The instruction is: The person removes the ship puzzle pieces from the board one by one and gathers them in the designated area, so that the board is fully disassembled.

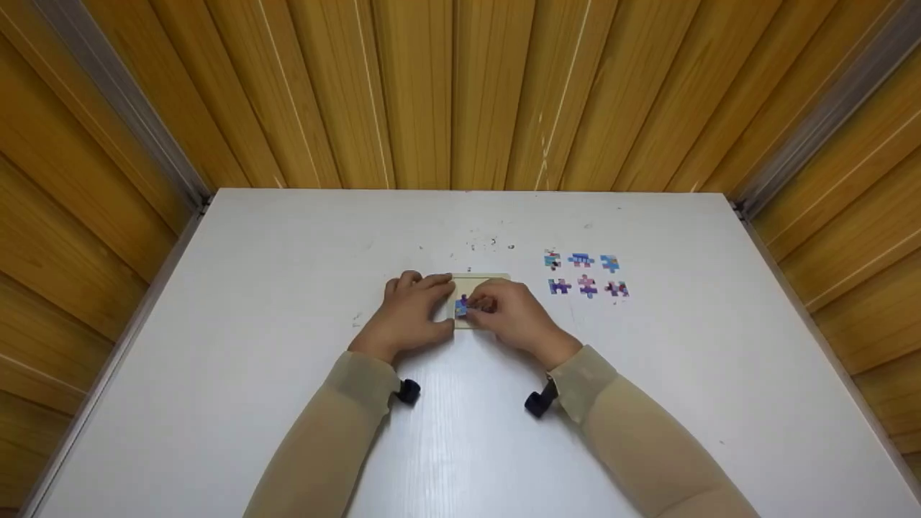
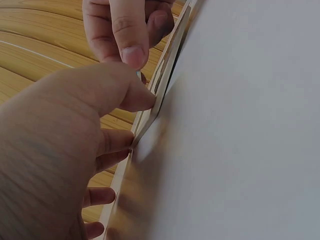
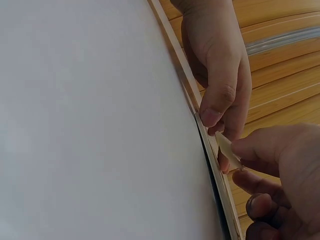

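A small pale wooden puzzle tray (image 1: 481,276) lies on the white table between the two hands. Along its left side, my left hand (image 1: 406,313) steadies it, thumb at the near corner and index finger at the far corner. Over the tray, my right hand (image 1: 518,316) pinches a blue and purple jigsaw piece (image 1: 461,308) between thumb and fingers. In the right wrist view the piece (image 3: 228,151) shows its bare wooden face, tilted close above the tray. The right hand's fingers hide much of the tray's inside.
To the right of the tray, several colourful jigsaw pieces (image 1: 588,286) lie in two rows on the white table (image 1: 288,244). Small dark marks speckle the table beyond the tray. Wood-plank walls (image 1: 489,93) stand at the back and both sides.
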Motion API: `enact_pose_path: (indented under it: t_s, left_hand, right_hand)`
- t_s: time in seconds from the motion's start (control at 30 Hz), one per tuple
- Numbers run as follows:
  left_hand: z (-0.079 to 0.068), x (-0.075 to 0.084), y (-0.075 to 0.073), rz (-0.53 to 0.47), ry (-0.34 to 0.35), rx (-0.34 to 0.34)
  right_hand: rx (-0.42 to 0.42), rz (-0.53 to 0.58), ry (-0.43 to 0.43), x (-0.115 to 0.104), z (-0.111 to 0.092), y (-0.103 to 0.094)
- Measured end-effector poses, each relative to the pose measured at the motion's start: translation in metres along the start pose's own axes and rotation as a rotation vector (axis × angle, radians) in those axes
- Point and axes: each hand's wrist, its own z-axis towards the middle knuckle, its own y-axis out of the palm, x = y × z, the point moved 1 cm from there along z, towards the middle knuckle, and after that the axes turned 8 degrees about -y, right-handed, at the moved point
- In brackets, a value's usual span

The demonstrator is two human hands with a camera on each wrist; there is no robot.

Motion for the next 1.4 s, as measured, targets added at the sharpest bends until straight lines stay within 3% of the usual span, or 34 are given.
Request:
enact_pose_path:
  t_s: [0.4,0.67,1.13,1.4]
  left_hand:
    - [-0.001,0.002,-0.001,0.012,-0.020,0.001]
    - [0.002,0.004,0.000,0.024,-0.049,-0.010]
    - [0.002,0.000,0.003,-0.003,-0.029,-0.005]
    - [0.002,0.001,0.002,-0.001,-0.056,-0.001]
  right_hand:
    - [0.100,0.042,0.018,-0.007,0.001,-0.016]
    - [0.132,0.023,0.046,-0.006,-0.001,-0.044]
    - [0.178,-0.010,0.134,0.018,-0.029,-0.086]
    - [0.206,-0.029,0.107,0.024,-0.046,-0.110]
